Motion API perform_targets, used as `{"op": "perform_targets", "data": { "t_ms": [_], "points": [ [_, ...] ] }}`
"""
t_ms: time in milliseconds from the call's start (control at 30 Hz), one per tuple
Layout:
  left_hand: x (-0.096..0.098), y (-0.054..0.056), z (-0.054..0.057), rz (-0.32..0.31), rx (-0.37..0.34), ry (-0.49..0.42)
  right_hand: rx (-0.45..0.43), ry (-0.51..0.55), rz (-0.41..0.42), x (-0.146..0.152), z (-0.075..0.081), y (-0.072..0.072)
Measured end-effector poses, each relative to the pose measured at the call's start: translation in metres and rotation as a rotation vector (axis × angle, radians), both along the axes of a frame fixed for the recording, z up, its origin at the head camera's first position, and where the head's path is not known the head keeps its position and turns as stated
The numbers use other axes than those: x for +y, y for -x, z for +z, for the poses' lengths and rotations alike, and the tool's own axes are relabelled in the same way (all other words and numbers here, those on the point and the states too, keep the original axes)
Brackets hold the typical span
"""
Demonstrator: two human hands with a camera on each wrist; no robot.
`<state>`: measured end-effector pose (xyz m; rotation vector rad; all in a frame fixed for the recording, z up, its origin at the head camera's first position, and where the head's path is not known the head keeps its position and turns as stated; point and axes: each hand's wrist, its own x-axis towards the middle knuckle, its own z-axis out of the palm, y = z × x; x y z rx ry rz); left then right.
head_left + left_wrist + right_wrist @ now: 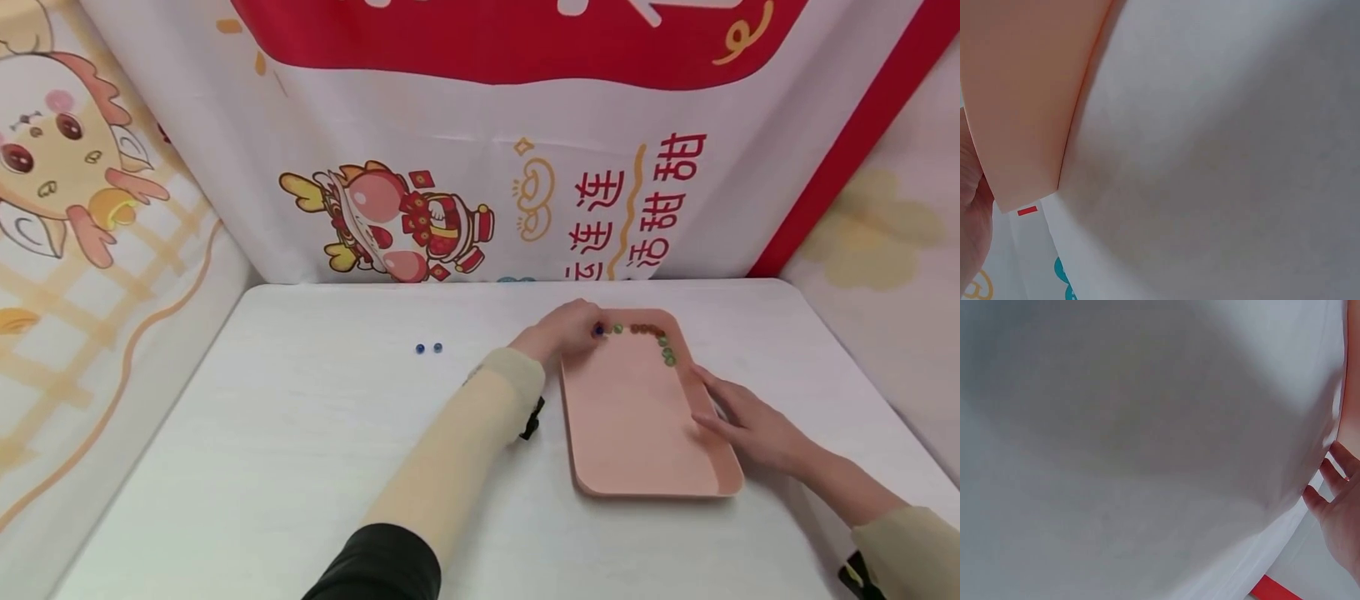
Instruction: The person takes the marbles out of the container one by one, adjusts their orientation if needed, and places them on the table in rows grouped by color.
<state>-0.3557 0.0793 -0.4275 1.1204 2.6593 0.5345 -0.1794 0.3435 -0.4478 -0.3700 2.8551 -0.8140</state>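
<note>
A pink rectangular tray (641,433) lies on the white table, right of centre in the head view. Small brown marbles (643,329) and green marbles (667,350) line its far and right inner edges. My left hand (573,327) is at the tray's far left corner and pinches a dark blue marble (598,330), partly hidden by the fingers. On the tray's right side, my right hand (753,425) holds the rim, its thumb over the edge. Fingers (1316,501) of that hand show beside the outer wall in the right wrist view.
Two blue marbles, one (420,349) beside the other (438,347), lie on the table (300,467) left of the tray. A printed cloth (450,117) hangs along the table's far edge, and more patterned cloth (97,333) stands at the left.
</note>
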Motion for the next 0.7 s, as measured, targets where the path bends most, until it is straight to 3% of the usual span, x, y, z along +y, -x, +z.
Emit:
{"op": "perform_targets", "data": {
  "t_ms": [300,700],
  "points": [
    [0.0015,0.0000,-0.0012,0.057,-0.041,0.045,0.022,-0.013,0.005,0.0003,0.0004,0.0015],
    [-0.0035,-0.0008,0.0007,-0.028,-0.023,-0.006,0.002,0.009,0.005,-0.0003,-0.0004,0.0030]
  ]
}}
